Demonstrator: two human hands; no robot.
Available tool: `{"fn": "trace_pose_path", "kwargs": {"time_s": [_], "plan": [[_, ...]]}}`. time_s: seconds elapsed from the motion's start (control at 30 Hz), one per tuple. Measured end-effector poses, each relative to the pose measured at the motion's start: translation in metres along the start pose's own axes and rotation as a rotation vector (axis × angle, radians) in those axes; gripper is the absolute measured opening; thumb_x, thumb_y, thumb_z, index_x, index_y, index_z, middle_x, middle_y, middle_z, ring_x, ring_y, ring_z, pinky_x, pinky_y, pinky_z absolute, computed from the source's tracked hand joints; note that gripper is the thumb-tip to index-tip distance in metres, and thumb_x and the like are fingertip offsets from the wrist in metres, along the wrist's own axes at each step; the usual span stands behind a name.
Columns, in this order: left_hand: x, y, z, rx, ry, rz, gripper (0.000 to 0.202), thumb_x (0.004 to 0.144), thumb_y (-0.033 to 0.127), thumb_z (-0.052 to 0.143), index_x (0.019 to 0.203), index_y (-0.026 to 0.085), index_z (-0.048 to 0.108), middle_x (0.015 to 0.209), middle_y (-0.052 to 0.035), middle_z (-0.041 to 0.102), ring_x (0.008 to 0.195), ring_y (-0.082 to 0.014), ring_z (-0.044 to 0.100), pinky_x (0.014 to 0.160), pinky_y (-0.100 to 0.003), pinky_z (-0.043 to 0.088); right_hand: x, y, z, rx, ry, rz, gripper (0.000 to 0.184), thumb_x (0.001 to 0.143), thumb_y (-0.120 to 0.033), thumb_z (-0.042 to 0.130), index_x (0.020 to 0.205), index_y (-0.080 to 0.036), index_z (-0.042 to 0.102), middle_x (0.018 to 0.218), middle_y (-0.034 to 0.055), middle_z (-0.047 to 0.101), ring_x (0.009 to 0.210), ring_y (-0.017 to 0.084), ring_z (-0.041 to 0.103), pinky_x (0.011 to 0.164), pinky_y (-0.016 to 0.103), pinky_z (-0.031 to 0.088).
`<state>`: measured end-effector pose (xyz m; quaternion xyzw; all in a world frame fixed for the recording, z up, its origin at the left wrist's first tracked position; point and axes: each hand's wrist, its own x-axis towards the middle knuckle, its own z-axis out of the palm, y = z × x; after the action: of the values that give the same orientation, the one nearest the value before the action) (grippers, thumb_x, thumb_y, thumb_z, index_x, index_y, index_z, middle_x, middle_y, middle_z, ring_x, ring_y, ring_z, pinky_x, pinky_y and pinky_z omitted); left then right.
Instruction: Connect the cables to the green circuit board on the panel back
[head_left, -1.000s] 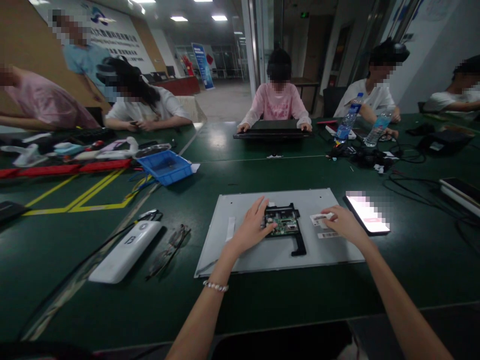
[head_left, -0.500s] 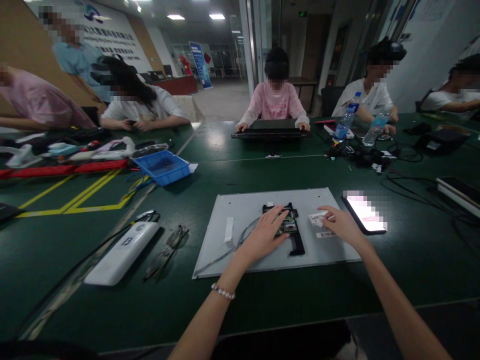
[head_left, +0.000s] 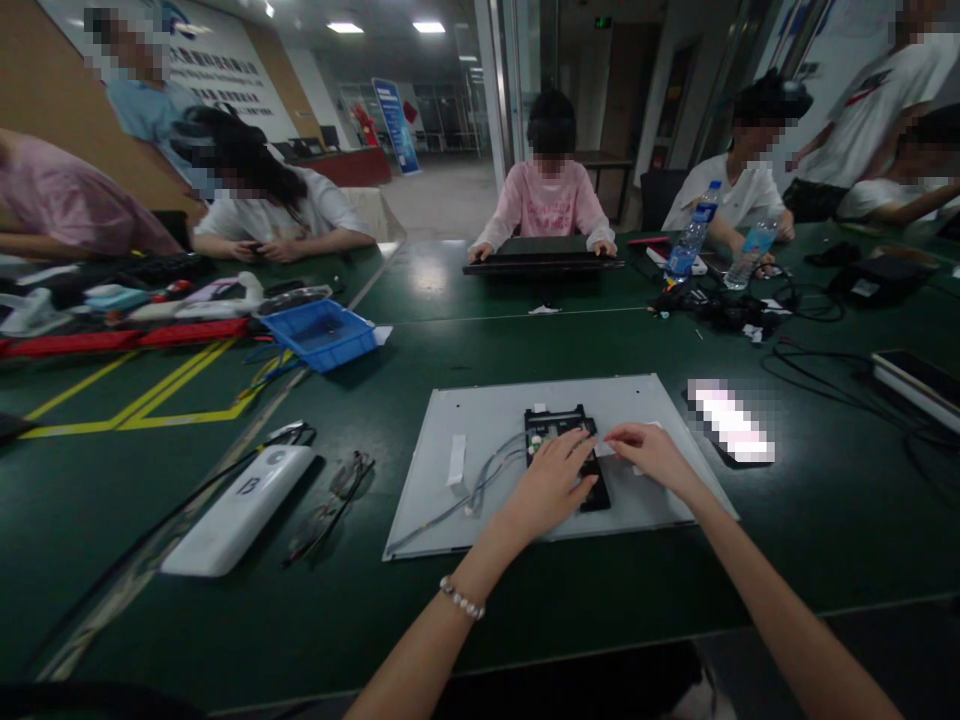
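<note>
A pale flat panel (head_left: 427,450) lies before me, a black bracket (head_left: 595,494) on its middle. Circuit-board parts show within the bracket, and a thin grey cable (head_left: 491,468) runs off to its left. My left hand (head_left: 553,478) rests over the bracket with fingers stretched out, covering much of the board. Beside the bracket's right edge, my right hand (head_left: 651,458) has thumb and fingertips pinched together. A small white label (head_left: 606,450) shows at those fingertips, partly hidden by them. A white strip (head_left: 457,460) is on the panel's left part.
On the left are eyeglasses (head_left: 330,508), a white power bank (head_left: 244,515) with a cable, and a blue tray (head_left: 322,340). A bright phone (head_left: 731,425) lies right of the panel. Bottles (head_left: 694,235) and tangled cables (head_left: 712,305) stand farther back. Several people sit around the table.
My right hand has moved left with the white label, from the panel's right part to the bracket's edge. My left hand has shifted slightly right and down, uncovering the bracket's upper left.
</note>
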<state>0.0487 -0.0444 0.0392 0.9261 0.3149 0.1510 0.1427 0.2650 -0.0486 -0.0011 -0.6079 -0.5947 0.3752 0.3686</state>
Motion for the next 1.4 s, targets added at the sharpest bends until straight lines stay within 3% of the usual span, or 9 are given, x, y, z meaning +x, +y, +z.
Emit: {"fn": "trace_pose_path", "kwargs": {"time_s": [0.2, 0.53, 0.67, 0.93, 1.07, 1.23, 1.4], "plan": [[-0.003, -0.002, 0.004, 0.002, -0.015, 0.013, 0.043, 0.091, 0.029, 0.045, 0.133, 0.026, 0.037, 0.141, -0.0077, 0.038, 0.131, -0.0251, 0.034, 0.107, -0.046, 0.030, -0.002, 0.001, 0.006, -0.072, 0.014, -0.093, 0.019, 0.077, -0.024, 0.054, 0.086, -0.019, 0.069, 0.084, 0.0033, 0.072, 0.077, 0.017, 0.066, 0.075, 0.031, 0.050], [-0.001, -0.001, 0.009, 0.066, -0.017, 0.027, 0.035, 0.090, 0.027, 0.046, 0.125, 0.024, 0.044, 0.135, -0.0087, 0.043, 0.124, -0.0256, 0.042, 0.105, -0.044, 0.032, -0.010, -0.005, 0.018, -0.262, 0.101, -0.137, 0.017, 0.079, -0.028, 0.055, 0.086, -0.020, 0.069, 0.078, 0.0026, 0.068, 0.070, 0.017, 0.062, 0.068, 0.029, 0.047], [0.000, 0.002, 0.008, 0.095, -0.017, 0.026, 0.034, 0.091, 0.026, 0.045, 0.124, 0.024, 0.044, 0.135, -0.0094, 0.042, 0.122, -0.0258, 0.043, 0.104, -0.044, 0.032, -0.014, -0.007, 0.021, -0.355, 0.155, -0.142, 0.017, 0.078, -0.025, 0.056, 0.089, -0.021, 0.067, 0.086, 0.0035, 0.065, 0.067, 0.015, 0.059, 0.069, 0.029, 0.047], [0.000, 0.004, 0.009, 0.169, -0.011, 0.035, 0.037, 0.090, 0.027, 0.048, 0.126, 0.020, 0.043, 0.133, -0.0094, 0.045, 0.120, -0.0234, 0.045, 0.103, -0.040, 0.034, -0.019, -0.005, 0.024, -0.350, 0.157, -0.229, 0.017, 0.081, -0.023, 0.052, 0.091, -0.022, 0.065, 0.095, 0.0040, 0.061, 0.067, 0.014, 0.057, 0.071, 0.030, 0.047], [0.001, 0.003, -0.002, 0.155, 0.048, 0.023, 0.041, 0.090, 0.028, 0.048, 0.129, 0.020, 0.041, 0.134, -0.0089, 0.045, 0.123, -0.0226, 0.043, 0.104, -0.040, 0.034, -0.022, -0.004, 0.023, -0.330, 0.165, -0.254, 0.017, 0.082, -0.022, 0.051, 0.091, -0.022, 0.065, 0.095, 0.0039, 0.061, 0.070, 0.015, 0.058, 0.072, 0.031, 0.047], [-0.006, -0.022, -0.034, 0.122, 0.191, -0.105, 0.033, 0.090, 0.025, 0.045, 0.123, 0.020, 0.048, 0.131, -0.0080, 0.048, 0.121, -0.0219, 0.045, 0.102, -0.040, 0.036, -0.024, -0.003, 0.020, -0.230, 0.186, -0.262, 0.016, 0.082, -0.023, 0.052, 0.091, -0.021, 0.065, 0.094, 0.0039, 0.062, 0.068, 0.014, 0.057, 0.069, 0.030, 0.047], [-0.038, -0.076, -0.057, 0.111, 0.328, -0.320, 0.031, 0.088, 0.020, 0.042, 0.118, 0.018, 0.052, 0.117, -0.0079, 0.056, 0.104, -0.0204, 0.055, 0.096, -0.037, 0.041, -0.027, -0.004, 0.017, -0.205, 0.201, -0.270, 0.017, 0.083, -0.021, 0.050, 0.088, -0.021, 0.066, 0.094, 0.0039, 0.063, 0.074, 0.016, 0.058, 0.071, 0.030, 0.046]]}}
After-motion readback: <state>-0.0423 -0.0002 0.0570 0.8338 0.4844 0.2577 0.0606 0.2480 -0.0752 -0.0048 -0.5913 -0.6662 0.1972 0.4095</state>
